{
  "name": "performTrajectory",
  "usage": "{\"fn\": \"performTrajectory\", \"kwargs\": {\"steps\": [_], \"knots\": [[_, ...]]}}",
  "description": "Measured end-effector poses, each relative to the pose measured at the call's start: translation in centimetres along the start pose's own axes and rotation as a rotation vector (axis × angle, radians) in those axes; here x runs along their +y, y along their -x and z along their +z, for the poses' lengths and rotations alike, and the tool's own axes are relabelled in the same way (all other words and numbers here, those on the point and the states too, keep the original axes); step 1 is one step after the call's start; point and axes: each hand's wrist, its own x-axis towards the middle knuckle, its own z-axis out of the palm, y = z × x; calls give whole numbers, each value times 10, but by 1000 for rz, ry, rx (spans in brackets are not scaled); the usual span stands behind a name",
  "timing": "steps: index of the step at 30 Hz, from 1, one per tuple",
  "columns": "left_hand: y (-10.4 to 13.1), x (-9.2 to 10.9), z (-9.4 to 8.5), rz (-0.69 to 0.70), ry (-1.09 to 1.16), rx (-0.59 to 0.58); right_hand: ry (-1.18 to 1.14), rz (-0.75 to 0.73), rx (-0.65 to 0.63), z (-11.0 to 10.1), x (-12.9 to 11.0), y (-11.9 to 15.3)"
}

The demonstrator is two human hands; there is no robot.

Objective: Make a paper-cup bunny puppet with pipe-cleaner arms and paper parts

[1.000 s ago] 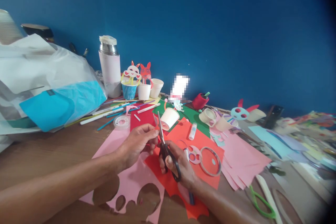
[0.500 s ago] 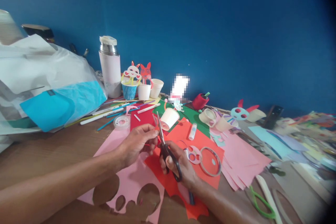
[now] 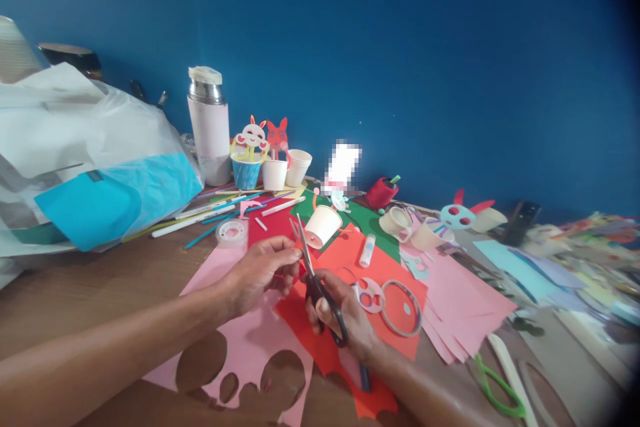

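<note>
My right hand (image 3: 345, 313) is closed round the black handles of a pair of scissors (image 3: 309, 260), whose blades point up and stand slightly apart. Just left of the blades, my left hand (image 3: 265, 273) pinches a small red paper piece (image 3: 299, 245), largely hidden by the fingers. Beneath my hands lie an orange-red sheet (image 3: 340, 260) and a pink sheet (image 3: 260, 340) with round holes cut in it. A tilted white paper cup (image 3: 324, 225) sits right behind the scissors. A glue stick (image 3: 367, 251) and a tape roll (image 3: 401, 307) rest on the orange-red sheet.
Paper cups with animal cut-outs (image 3: 247, 171) and a flask (image 3: 209, 127) stand at the back left, near a plastic bag (image 3: 125, 147). Pens (image 3: 193, 221) lie in front. To the right are pink sheets (image 3: 460, 300), green-handled scissors (image 3: 500, 387) and a blue mask cut-out (image 3: 456, 216).
The scissor blades have opened slightly wider near the red paper. Both hands otherwise keep nearly the same place, and the view has shifted very slightly.
</note>
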Motion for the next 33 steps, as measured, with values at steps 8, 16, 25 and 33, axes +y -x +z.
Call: {"fn": "performTrajectory", "kwargs": {"steps": [8,16,25,33], "knots": [[0,-1,-2,-14,-24,-20,-16,22,6,0,-1,0],[0,3,-3,-22,-63,-48,36,-7,-59,-7,0,1],[0,6,-5,-44,-79,-61,49,-6,-67,-5,-4,0],[1,8,-4,-40,-118,-36,57,-16,-78,-4,-3,1]]}}
